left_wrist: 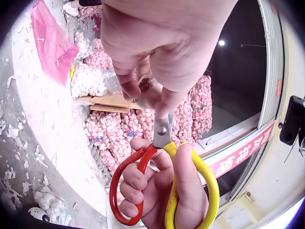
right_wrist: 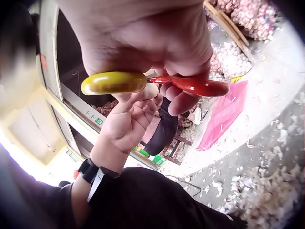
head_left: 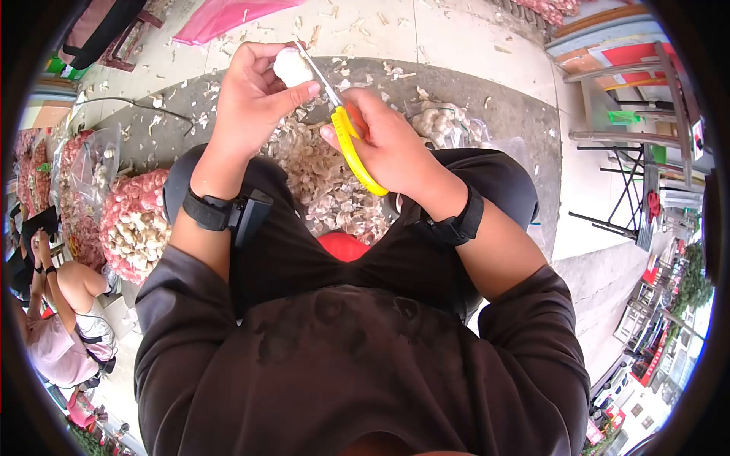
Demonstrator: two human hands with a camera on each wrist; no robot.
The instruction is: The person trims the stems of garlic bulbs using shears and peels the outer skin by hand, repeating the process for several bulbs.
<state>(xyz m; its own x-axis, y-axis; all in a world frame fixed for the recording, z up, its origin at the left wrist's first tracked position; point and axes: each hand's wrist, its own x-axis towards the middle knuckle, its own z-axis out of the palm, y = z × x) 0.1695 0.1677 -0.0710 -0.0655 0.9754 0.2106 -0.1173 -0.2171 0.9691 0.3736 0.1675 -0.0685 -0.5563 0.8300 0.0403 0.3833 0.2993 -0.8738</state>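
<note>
A white garlic bulb [head_left: 293, 67] is pinched between the thumb and fingers of the left hand [head_left: 255, 95]. In the right hand [head_left: 384, 137] are scissors with one yellow handle [head_left: 351, 152] and one red handle [left_wrist: 114, 191]; the fingers go through the handles. The metal blades [head_left: 321, 76] point up beside the bulb's right side. In the left wrist view the left hand [left_wrist: 167, 43] hides most of the bulb and the blade tips. The right wrist view shows the right hand [right_wrist: 143, 38] gripping the handles, with the left hand [right_wrist: 128, 124] beyond.
Peelings [head_left: 334, 182] lie heaped between the knees. A net sack of garlic [head_left: 137, 228] stands at the left, near a seated person [head_left: 68, 327]. A plastic bag of garlic [head_left: 445, 124] lies past the right hand, and pink sheeting [head_left: 228, 17] lies at the top. Wooden frames stand at the right.
</note>
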